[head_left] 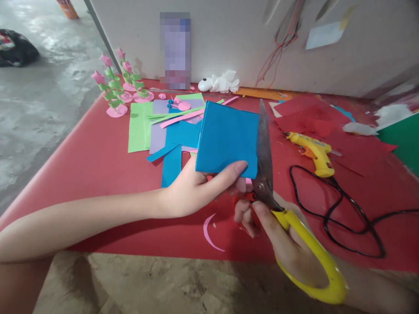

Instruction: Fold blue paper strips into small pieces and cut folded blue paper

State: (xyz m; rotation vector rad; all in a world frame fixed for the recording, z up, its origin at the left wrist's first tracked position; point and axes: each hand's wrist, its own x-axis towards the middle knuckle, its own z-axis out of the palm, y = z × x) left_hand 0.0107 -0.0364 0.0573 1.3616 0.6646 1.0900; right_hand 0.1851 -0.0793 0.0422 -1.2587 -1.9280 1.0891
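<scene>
My left hand [203, 187] grips a folded square of blue paper [229, 139], thumb in front and fingers behind it. In my right hand [281, 235] is a pair of scissors [310, 257] with yellow and red handles. The dark blades point away from me along the right edge of the blue paper; whether that edge lies between them I cannot tell. Behind my left hand lie blue paper pieces [172, 165], a light green sheet [137, 126], a purple sheet and thin green and pink strips. A pink paper crescent [209, 233] lies near the table's front edge.
The red table [108, 174] also holds a yellow hot glue gun [314, 150] with a looped black cord [327, 218] at right. Pink and green paper flowers [114, 87] stand at back left. Red paper scraps [314, 113] and a green sheet [402, 139] lie right.
</scene>
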